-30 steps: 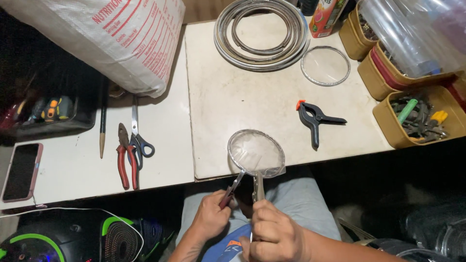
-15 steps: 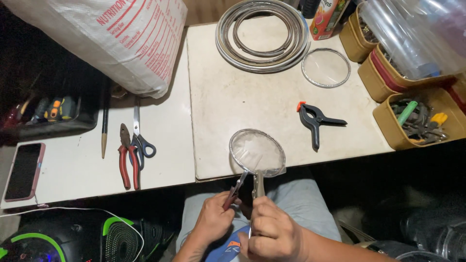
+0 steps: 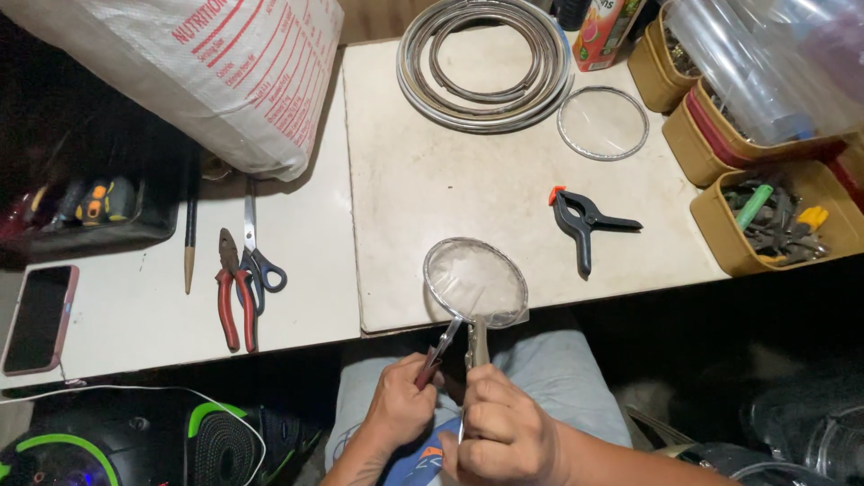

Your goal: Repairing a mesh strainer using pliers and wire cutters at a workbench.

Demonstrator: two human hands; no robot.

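Observation:
My right hand (image 3: pixel 499 432) grips the metal handle of a round wire-mesh strainer (image 3: pixel 475 281), whose ring rests over the near edge of the white table (image 3: pixel 423 189). In my left hand (image 3: pixel 396 405) are small red-handled pliers (image 3: pixel 440 351), held shut, with the jaws touching the strainer's rim where the handle joins it. Both hands are low, above my lap, just in front of the table edge.
On the table lie a black spring clamp (image 3: pixel 583 220), a round mesh disc (image 3: pixel 602 122), a stack of metal rings (image 3: pixel 486 58), red pliers (image 3: pixel 234 292), scissors (image 3: pixel 256 252), a pencil (image 3: pixel 190 243) and a phone (image 3: pixel 38 317). Tan bins (image 3: pixel 774 220) stand right, a white sack (image 3: pixel 193 76) back left.
The hands, pliers and strainer stay nearly in place; the view shifts only slightly.

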